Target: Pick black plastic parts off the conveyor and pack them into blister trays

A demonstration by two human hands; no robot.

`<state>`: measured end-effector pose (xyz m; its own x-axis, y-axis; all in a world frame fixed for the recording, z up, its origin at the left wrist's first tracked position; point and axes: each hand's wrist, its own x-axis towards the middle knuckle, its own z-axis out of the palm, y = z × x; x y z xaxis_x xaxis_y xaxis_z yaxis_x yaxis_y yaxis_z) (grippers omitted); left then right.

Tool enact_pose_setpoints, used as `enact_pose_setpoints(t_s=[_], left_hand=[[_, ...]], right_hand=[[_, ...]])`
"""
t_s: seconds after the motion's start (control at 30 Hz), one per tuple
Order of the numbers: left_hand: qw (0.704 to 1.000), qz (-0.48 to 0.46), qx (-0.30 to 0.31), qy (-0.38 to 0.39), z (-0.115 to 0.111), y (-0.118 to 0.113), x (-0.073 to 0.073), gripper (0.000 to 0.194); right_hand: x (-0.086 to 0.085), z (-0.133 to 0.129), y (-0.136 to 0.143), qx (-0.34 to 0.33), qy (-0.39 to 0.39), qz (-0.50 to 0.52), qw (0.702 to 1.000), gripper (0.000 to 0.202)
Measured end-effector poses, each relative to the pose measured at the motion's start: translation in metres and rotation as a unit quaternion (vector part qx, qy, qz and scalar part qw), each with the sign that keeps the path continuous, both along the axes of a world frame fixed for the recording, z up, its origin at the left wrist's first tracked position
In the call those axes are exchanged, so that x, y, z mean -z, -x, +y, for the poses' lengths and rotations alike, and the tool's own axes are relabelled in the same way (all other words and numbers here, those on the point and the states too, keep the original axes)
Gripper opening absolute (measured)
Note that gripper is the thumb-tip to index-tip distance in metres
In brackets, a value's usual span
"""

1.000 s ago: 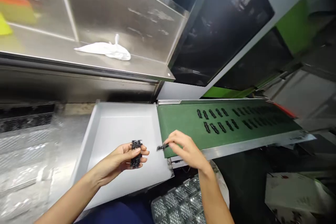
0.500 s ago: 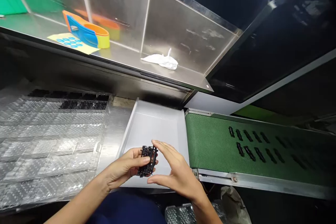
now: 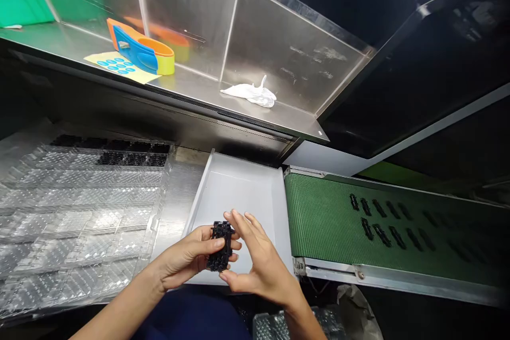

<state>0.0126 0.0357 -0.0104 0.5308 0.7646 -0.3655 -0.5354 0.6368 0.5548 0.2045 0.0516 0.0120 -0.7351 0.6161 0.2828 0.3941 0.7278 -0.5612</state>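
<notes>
In my left hand is a small stack of black plastic parts, gripped between the thumb in front and the fingers behind. Just right of the stack is my right hand, its thumb and fingers spread apart around the stack's lower and upper ends. Whether those fingertips touch the parts I cannot tell. Both hands are over the near part of a white tray. More slim black parts lie in two rows on the green conveyor belt to the right.
On the left lies a clear compartment tray, with black parts in its far rows. A steel shelf above carries a white crumpled item, a tape-like orange, blue and yellow strap, a sticker sheet and a green bin.
The part at the stack's right side now sits close against the others. My right hand has moved slightly left, its thumb nearer the stack's lower end. The camera view has shifted a little.
</notes>
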Motion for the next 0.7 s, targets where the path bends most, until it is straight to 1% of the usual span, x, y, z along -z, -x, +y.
enact_pose_setpoints(t_s=[0.07,0.13,0.17,0.2,0.23,0.27,0.3,0.37,0.43,0.47,0.5,0.57,0.63,0.7], left_hand=[[1.000,0.010,-0.003,0.014,0.003,-0.006,0.000,0.043],[0.999,0.030,-0.007,0.029,0.006,-0.014,0.001,0.040],[0.999,0.041,-0.008,0.033,0.007,-0.019,0.002,0.039],[0.998,0.053,-0.007,0.034,0.009,-0.024,0.003,0.039],[0.997,0.065,-0.005,0.033,0.011,-0.029,0.004,0.039],[0.997,0.075,0.000,0.030,0.014,-0.034,0.005,0.040],[0.996,0.084,0.006,0.026,0.016,-0.039,0.006,0.041],[0.995,0.096,0.020,0.023,0.021,-0.048,0.009,0.044],[0.995,0.097,0.029,0.025,0.024,-0.058,0.010,0.047],[0.995,0.094,0.030,0.026,0.025,-0.063,0.010,0.049],[0.995,0.090,0.030,0.028,0.026,-0.067,0.010,0.049],[0.996,0.078,0.025,0.029,0.027,-0.076,0.009,0.047],[0.997,0.068,0.013,0.029,0.028,-0.084,0.007,0.045],[0.998,0.063,-0.010,0.024,0.029,-0.089,0.004,0.044]], right_hand=[[-0.001,0.001,-0.004,0.002,0.013,0.002,1.000,0.112],[-0.002,0.009,-0.015,0.005,0.037,-0.001,0.999,0.113],[-0.002,0.018,-0.026,0.027,0.050,-0.006,0.998,0.108],[-0.002,0.029,-0.041,0.069,0.058,-0.010,0.996,0.098],[-0.002,0.043,-0.060,0.133,0.059,-0.013,0.989,0.081],[-0.002,0.058,-0.084,0.217,0.053,-0.013,0.975,0.062],[-0.002,0.072,-0.112,0.305,0.036,-0.009,0.952,0.045],[-0.003,0.097,-0.169,0.455,-0.001,0.000,0.891,0.035],[-0.005,0.115,-0.219,0.554,-0.020,0.009,0.832,0.030],[-0.005,0.121,-0.238,0.587,-0.021,0.012,0.809,0.029],[-0.005,0.126,-0.253,0.612,-0.017,0.015,0.791,0.029],[-0.004,0.133,-0.273,0.641,-0.003,0.021,0.767,0.028],[-0.005,0.136,-0.281,0.651,0.013,0.034,0.758,0.025],[-0.007,0.137,-0.278,0.643,0.026,0.057,0.763,0.023]])
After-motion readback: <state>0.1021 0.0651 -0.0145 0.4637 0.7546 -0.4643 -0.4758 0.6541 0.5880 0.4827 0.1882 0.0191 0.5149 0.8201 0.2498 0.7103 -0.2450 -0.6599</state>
